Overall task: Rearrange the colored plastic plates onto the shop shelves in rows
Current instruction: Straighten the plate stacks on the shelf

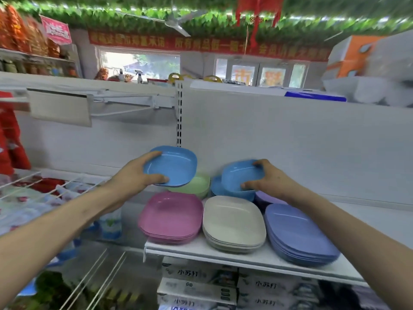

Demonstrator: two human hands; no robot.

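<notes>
Head view shows your left hand (134, 175) curled round a blue plate (173, 165), held above the green stack (196, 185) by the back edge of the shelf (368, 218). Your right hand (268, 180) grips a second blue plate (242, 174) on the blue stack (218, 189), just to the right. That stack is nearer your right hand. Bare shelf lies toward the right end.

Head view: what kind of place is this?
Most likely a small retail shop. A white metal shelf carries colour-sorted stacks, such as the pink square plastic plates. Printed cartons are stacked beneath, and a red lettered banner spans the far wall.
</notes>
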